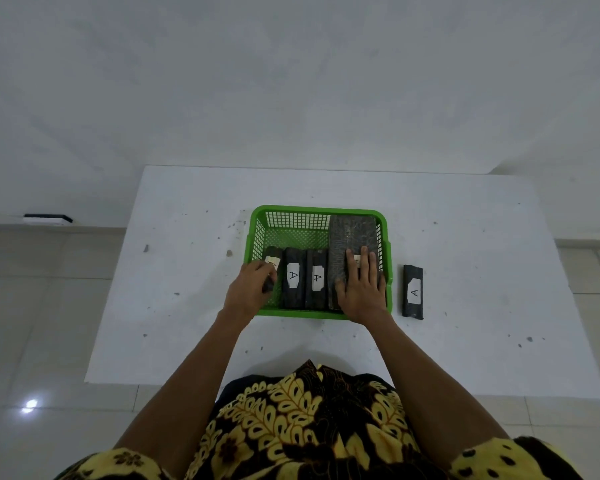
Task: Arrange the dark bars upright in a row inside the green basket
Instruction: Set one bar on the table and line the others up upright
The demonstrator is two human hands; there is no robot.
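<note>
The left hand [252,289] has its grip curled shut around the leftmost dark bar [272,263], fingers wrapped over the bar's near end at the left wall of the green basket [317,213], so that only the bar's far end and a scrap of its white label show past the knuckles. The right hand [362,289] lies flat, its grip spread with fingers extended and pressing down on the broad face of the wide dark bar [352,237], which lies along the basket's right wall and reaches nearly to its far wall; the fingers cover most of a white label there, so its letter cannot be read. Between the two hands, two more dark bars stand on edge side by side and touching, the second bar [293,277] and the third bar [316,277], each with a white label marked "A" on its upper edge. All are dark, mottled and rectangular. The basket sits near the middle of the white desk [187,306], towards its near edge, its far left part showing bare mesh. A loose bar [413,292], also labelled "A", lies on the desk just beside the basket's right wall, not touching it. The near right corner of the basket is hidden under the right hand's wrist.
</note>
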